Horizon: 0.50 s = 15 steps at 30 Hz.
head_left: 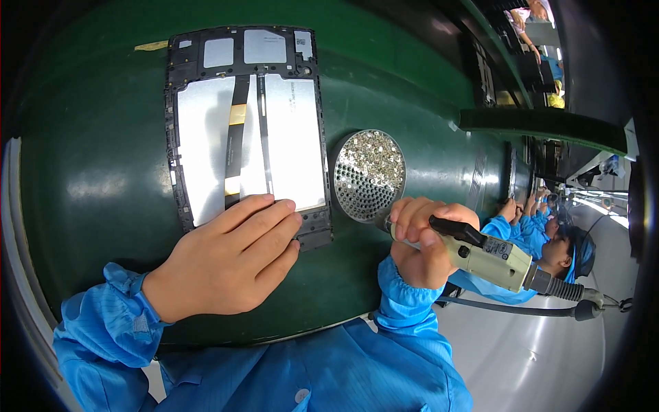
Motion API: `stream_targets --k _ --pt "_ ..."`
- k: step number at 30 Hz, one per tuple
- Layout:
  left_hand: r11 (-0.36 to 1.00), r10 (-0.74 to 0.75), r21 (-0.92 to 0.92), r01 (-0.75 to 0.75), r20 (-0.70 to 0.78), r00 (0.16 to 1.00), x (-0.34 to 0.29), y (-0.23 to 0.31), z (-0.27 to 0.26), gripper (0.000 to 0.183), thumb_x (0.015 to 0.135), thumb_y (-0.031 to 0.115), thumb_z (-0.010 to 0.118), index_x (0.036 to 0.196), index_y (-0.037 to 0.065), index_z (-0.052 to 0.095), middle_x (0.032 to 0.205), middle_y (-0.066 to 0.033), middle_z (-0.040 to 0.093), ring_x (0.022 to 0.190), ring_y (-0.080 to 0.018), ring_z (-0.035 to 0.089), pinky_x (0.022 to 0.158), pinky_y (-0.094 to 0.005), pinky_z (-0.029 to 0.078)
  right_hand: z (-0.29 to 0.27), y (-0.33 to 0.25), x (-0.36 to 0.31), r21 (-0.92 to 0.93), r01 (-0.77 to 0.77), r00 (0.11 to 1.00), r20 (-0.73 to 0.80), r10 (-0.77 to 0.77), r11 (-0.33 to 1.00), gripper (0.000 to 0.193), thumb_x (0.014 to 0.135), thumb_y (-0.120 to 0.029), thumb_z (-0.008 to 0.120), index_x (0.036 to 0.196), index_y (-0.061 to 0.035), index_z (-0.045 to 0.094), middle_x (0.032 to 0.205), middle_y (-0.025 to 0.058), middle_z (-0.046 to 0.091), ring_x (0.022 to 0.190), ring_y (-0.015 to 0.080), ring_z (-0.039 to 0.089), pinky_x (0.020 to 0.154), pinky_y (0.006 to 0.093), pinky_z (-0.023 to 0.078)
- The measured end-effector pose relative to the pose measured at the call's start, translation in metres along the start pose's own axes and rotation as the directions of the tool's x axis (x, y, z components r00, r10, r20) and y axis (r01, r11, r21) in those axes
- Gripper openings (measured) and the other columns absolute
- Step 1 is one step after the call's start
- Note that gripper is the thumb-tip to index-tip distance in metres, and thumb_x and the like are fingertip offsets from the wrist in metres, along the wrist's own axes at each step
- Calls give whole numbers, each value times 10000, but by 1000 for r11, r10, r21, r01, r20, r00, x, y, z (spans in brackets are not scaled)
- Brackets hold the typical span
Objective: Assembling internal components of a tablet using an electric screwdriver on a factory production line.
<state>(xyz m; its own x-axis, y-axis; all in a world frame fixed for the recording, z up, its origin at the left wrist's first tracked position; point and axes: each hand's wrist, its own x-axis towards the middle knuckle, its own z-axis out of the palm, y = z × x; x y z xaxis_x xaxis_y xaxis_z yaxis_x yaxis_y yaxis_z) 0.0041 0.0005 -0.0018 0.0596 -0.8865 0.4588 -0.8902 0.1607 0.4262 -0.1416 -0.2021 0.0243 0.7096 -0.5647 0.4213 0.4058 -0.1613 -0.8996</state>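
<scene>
A tablet frame [292, 137] with silvery metal plates, a black rim and dark ribbon cables lies flat on the green bench. Across its lower end rests my left hand [240, 254], palm down with the fingers stretched out. My right hand [425, 237] is wrapped round a pale electric screwdriver [504, 264] with a black lever. Its tip end points at a round screw tray [333, 172], where the fingers hide the bit. Many small silver screws [376, 154] lie loose in the upper part of the tray; below them shows a plate of holes.
The green bench mat [103, 151] stretches around the frame. A yellowish strip [151, 47] lies by its top left corner. From the screwdriver a cable [508, 309] runs off. At right sit co-workers in blue sleeves [525, 237], beside a dark raised ledge [542, 130].
</scene>
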Motion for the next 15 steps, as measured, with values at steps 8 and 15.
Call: stream_targets --k 8,15 --pt "1000 -4 4 4 7 1000 -7 -2 -3 112 785 67 679 886 24 698 1085 -171 654 1096 -317 609 991 -432 469 12 -16 3 -35 36 997 -63 -38 999 358 829 -95 622 1156 -53 482 653 79 510 577 206 514 575 361 439" --pt "1000 14 -13 -14 -42 999 -7 -2 -5 98 771 62 682 854 13 702 1045 -175 663 1066 -324 622 970 -431 484 52 -39 -1 36 76 978 193 -81 996 334 797 -35 612 1089 -35 449 610 72 509 492 197 525 494 377 474"
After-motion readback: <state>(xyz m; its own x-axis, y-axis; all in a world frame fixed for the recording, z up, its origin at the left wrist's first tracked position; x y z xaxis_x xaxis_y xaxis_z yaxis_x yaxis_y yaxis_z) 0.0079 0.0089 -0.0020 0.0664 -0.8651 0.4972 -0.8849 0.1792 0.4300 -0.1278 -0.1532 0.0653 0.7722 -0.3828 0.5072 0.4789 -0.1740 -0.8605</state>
